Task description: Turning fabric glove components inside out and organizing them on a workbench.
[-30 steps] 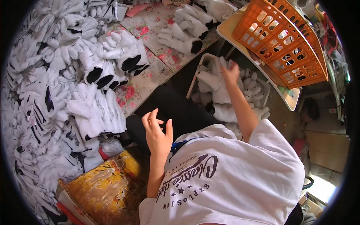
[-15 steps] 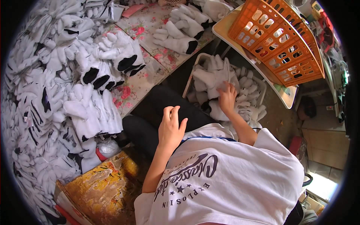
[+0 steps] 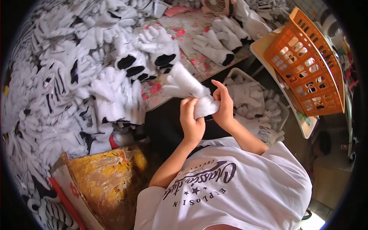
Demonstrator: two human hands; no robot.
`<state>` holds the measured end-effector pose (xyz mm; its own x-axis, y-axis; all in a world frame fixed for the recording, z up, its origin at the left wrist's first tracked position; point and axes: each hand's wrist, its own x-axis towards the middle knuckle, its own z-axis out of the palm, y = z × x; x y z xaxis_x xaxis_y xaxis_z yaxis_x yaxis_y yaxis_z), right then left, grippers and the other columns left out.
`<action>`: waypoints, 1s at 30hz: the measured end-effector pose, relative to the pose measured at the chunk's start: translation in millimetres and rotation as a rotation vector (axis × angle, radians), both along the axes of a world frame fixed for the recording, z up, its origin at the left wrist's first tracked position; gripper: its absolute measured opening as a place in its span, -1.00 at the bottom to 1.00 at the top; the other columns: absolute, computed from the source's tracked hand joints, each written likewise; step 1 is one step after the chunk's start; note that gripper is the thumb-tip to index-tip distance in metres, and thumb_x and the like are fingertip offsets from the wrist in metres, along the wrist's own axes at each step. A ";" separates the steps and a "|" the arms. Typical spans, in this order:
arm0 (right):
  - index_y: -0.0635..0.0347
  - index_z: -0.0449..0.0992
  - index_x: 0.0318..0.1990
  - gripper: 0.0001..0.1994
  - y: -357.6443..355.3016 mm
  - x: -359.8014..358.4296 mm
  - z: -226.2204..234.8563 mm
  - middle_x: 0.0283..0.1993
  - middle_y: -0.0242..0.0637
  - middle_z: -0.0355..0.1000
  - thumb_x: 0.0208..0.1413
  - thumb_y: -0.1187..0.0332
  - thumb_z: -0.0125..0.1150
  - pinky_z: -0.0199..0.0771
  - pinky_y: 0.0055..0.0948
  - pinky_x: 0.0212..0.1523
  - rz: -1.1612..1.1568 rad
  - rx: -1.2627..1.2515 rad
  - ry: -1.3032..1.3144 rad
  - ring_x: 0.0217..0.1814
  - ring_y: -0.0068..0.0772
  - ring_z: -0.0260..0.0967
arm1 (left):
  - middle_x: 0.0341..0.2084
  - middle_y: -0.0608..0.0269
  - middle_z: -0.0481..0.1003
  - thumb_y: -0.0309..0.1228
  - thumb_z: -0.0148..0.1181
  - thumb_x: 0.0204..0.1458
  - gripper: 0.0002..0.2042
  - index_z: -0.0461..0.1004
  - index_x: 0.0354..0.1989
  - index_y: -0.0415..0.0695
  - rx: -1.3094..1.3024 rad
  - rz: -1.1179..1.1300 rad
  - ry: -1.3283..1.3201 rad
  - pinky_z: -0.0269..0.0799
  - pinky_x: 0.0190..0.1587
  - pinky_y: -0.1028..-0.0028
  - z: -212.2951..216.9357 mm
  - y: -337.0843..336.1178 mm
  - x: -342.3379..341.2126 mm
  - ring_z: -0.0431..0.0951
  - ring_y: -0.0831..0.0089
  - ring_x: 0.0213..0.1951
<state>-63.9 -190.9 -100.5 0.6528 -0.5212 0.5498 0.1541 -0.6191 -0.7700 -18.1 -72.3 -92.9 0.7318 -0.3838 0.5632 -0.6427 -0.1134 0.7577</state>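
Observation:
Over my lap my left hand (image 3: 192,122) is closed on a fluffy white glove (image 3: 187,82). The glove's fingers point up and away to the left, and its lower part is bunched or folded between my hands. My right hand (image 3: 224,104) grips the right side of that bunched part, its index finger stretched out past the glove. The right hand's other fingers are partly hidden behind it. To the right of my knees, a pale bin (image 3: 284,122) holds many more white gloves (image 3: 249,94).
A large heap of white gloves (image 3: 53,126) fills the left. White gloves with black cuff openings (image 3: 165,60) lie on a flowered table cover (image 3: 155,89). An orange basket (image 3: 306,65) stands on a board at right. A small fan (image 3: 216,5) and a worn yellow box (image 3: 107,180) are nearby.
My right hand has come from the bin to the middle over my lap, bringing a white glove. My left hand, free before, now holds it too. The view has shifted.

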 end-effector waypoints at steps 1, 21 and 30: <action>0.25 0.41 -0.02 -0.46 -1.5 4.1 11.8 -0.50 -0.31 0.17 -0.30 0.58 0.35 0.27 -0.46 -0.43 -0.021 -0.058 0.044 -0.46 -0.34 0.20 | -0.20 -0.04 0.41 -0.74 0.05 -0.15 -0.64 0.38 -0.09 -0.28 -0.011 -0.006 0.032 0.36 -0.01 0.21 1.7 1.1 -3.3 0.45 -0.01 -0.12; 0.30 0.49 -0.13 -0.77 19.4 -3.6 38.4 -0.22 -0.46 0.49 0.03 0.65 0.20 0.39 -0.63 -0.12 0.695 1.058 0.271 -0.19 -0.71 0.37 | -0.41 0.41 0.51 -0.55 0.06 0.06 -0.86 0.54 -0.30 -0.32 -0.084 -0.425 0.891 0.34 -0.29 0.64 30.8 61.7 54.1 0.43 0.71 -0.35; 0.27 0.36 0.09 -0.56 20.1 -3.0 34.4 0.02 -0.18 0.45 0.12 0.26 0.26 0.42 -0.25 0.13 1.176 1.828 0.085 0.07 -0.28 0.42 | -0.40 0.36 0.54 -0.50 0.13 0.07 -0.91 0.54 -0.30 -0.20 -0.233 -0.363 0.709 0.40 -0.29 0.64 36.7 36.0 25.0 0.50 0.67 -0.37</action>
